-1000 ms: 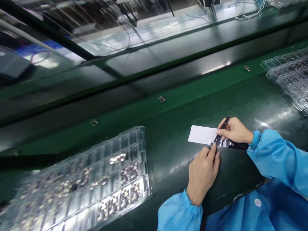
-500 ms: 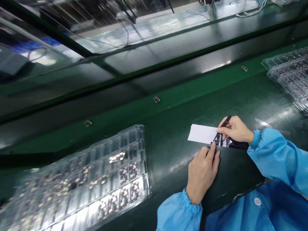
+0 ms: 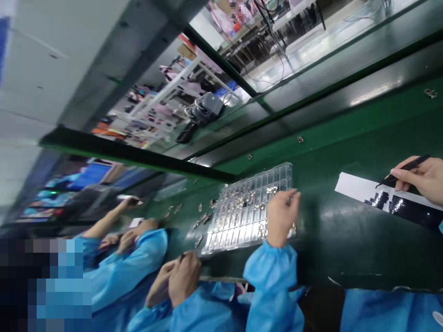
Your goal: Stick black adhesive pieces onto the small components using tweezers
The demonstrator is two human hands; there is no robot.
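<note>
My right hand (image 3: 420, 177) grips black tweezers (image 3: 403, 169). Their tips are just above a white backing strip (image 3: 355, 182) lying on the green bench. Black film pieces (image 3: 411, 211) lie along the strip's near side, under and left of that hand. My left hand (image 3: 281, 214) is raised at the right end of a clear plastic tray (image 3: 290, 173), its fingertips pinched together. Something small may be between them, too blurred to name. Small metallic parts (image 3: 272, 190) sit in some of the tray's compartments.
Loose small parts (image 3: 300, 139) lie along the green bench (image 3: 321, 249). To the left, co-workers in blue sleeves (image 3: 138, 258) work with their own hands at the same bench. A dark frame beam (image 3: 145, 159) crosses above the far side.
The view has swung left. My left hand has left the strip and moved left to the tray, its fingers now pinched. My right hand has lifted slightly off the film, still holding the tweezers.
</note>
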